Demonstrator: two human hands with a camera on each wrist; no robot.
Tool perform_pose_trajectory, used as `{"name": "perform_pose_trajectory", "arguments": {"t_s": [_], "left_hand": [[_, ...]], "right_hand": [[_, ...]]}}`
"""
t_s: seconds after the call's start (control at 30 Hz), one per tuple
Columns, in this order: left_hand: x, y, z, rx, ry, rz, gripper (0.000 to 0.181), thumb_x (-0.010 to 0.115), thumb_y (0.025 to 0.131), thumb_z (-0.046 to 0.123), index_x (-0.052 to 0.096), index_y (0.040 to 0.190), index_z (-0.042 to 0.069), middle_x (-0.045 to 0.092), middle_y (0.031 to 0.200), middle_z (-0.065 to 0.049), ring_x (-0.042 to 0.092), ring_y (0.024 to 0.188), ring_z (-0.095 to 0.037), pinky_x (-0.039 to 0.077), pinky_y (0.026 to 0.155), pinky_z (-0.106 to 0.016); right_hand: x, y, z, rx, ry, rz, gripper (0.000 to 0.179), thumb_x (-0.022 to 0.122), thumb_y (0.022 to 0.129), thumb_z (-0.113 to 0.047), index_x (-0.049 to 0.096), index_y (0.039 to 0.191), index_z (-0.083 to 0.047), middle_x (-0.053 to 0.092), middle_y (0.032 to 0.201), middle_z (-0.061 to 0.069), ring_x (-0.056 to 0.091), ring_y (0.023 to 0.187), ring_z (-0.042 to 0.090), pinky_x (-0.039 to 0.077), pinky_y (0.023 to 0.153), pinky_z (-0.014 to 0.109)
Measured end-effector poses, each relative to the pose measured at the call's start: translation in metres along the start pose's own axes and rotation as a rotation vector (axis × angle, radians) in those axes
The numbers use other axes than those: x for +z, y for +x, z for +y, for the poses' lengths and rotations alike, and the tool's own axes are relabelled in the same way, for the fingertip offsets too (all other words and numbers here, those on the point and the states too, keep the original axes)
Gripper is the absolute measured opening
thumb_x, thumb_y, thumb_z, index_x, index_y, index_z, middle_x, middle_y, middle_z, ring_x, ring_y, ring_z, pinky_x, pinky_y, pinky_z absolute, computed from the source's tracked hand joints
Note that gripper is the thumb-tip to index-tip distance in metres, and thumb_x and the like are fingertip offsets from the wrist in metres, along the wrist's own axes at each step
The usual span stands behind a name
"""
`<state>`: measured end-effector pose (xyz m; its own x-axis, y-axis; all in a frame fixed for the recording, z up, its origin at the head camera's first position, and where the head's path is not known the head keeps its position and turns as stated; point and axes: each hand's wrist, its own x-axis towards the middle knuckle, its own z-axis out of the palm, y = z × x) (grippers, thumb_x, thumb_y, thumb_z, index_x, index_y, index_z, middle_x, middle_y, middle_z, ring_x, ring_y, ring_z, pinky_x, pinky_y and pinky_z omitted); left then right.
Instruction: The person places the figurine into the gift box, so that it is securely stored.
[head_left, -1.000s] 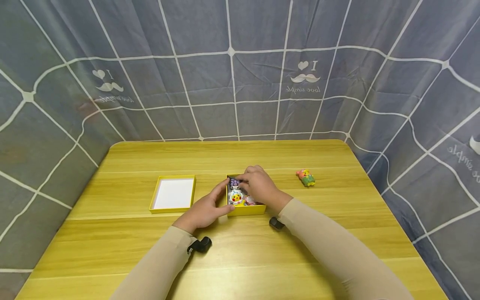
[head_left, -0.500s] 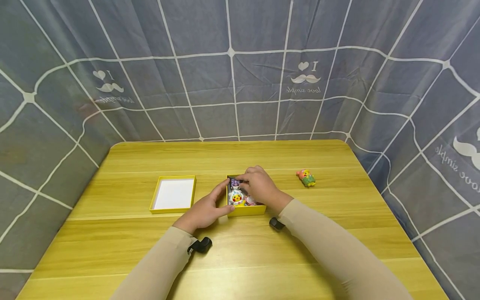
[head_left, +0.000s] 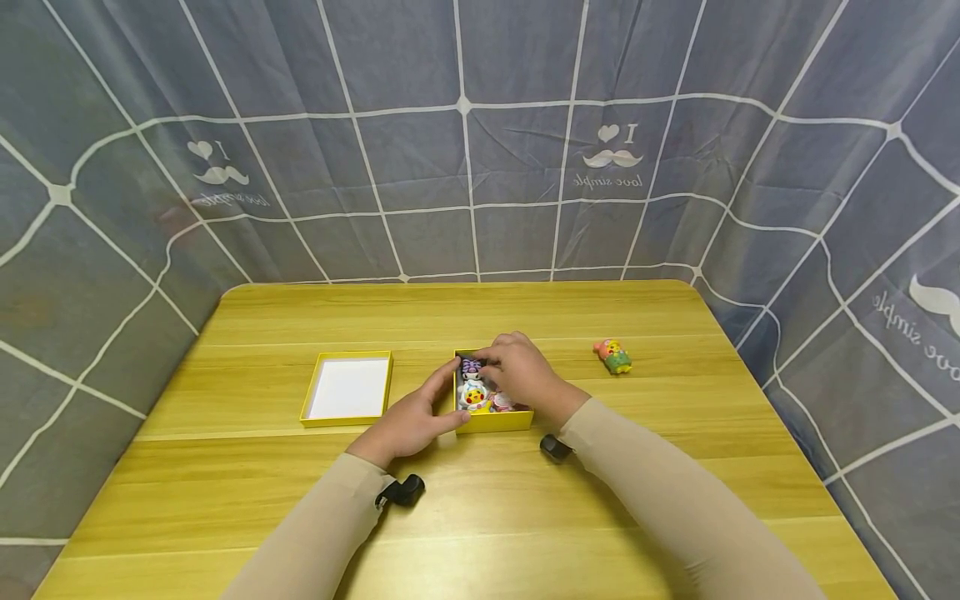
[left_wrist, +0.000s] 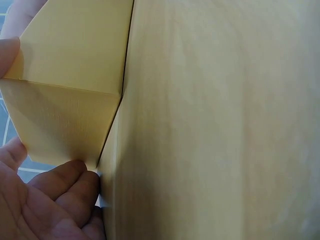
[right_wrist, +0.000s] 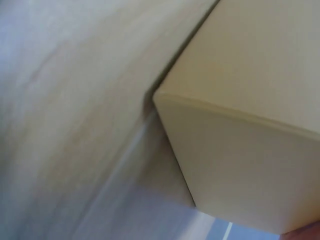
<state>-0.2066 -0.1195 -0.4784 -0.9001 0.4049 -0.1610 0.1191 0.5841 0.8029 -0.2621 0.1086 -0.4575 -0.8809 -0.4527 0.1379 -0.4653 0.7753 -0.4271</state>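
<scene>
Grey curtains [head_left: 517, 158] with white grid lines surround a wooden table [head_left: 480, 525].

You're facing yellowish wood-grain table [head_left: 480, 508], plank lines running crosswise, far corners rounding off. Left of middle, shallow yellow tray [head_left: 348, 388] is lying flat on wood, white inside facing up. Near middle, deeper yellow box [head_left: 497, 423] is standing open side up, apart from tray. Toward your right, slightly farther off, small pink, yellow and green figurine [head_left: 615, 358] is lying, well apart from box.
</scene>
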Motion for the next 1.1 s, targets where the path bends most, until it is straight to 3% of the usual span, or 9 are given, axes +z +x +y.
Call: {"name": "perform_pose_trajectory", "arguments": {"t_s": [0.43, 0.6, 0.83, 1.1], "left_hand": [[0.001, 0.000, -0.001, 0.002, 0.009, 0.003, 0.091, 0.071, 0.096, 0.057, 0.016, 0.167, 0.047, 0.031, 0.173, -0.008, 0.032, 0.159, -0.032, 0.028, 0.129, -0.057], [0.001, 0.000, -0.001, -0.001, 0.016, 0.006, 0.091, 0.071, 0.095, 0.059, 0.016, 0.167, 0.047, 0.030, 0.173, -0.007, 0.032, 0.159, -0.032, 0.028, 0.128, -0.057], [0.002, 0.000, -0.002, 0.000, 0.020, 0.009, 0.092, 0.071, 0.095, 0.060, 0.016, 0.167, 0.048, 0.030, 0.173, -0.007, 0.032, 0.159, -0.032, 0.028, 0.128, -0.058], [0.002, -0.001, -0.001, 0.000, 0.022, 0.008, 0.091, 0.071, 0.095, 0.059, 0.016, 0.167, 0.049, 0.030, 0.173, -0.005, 0.031, 0.160, -0.031, 0.028, 0.129, -0.057]], "right_hand": [[-0.017, -0.002, 0.009, 0.036, 0.187, 0.045, 0.035, 0.072, 0.102, -0.018, 0.073, 0.136, -0.010, 0.073, 0.116, 0.006, 0.062, 0.094, 0.018, 0.056, 0.085, 0.035], [-0.031, -0.004, 0.018, 0.063, 0.177, 0.092, 0.036, 0.071, 0.102, -0.018, 0.071, 0.138, -0.010, 0.072, 0.130, 0.010, 0.067, 0.111, 0.027, 0.058, 0.096, 0.044], [-0.051, -0.007, 0.037, 0.144, 0.142, 0.100, 0.038, 0.070, 0.103, -0.020, 0.070, 0.140, -0.013, 0.067, 0.141, 0.012, 0.061, 0.134, 0.035, 0.051, 0.111, 0.053], [-0.067, -0.014, 0.065, 0.225, 0.142, 0.080, 0.042, 0.069, 0.104, -0.023, 0.065, 0.145, -0.013, 0.058, 0.153, 0.016, 0.054, 0.142, 0.040, 0.048, 0.114, 0.058]]}}
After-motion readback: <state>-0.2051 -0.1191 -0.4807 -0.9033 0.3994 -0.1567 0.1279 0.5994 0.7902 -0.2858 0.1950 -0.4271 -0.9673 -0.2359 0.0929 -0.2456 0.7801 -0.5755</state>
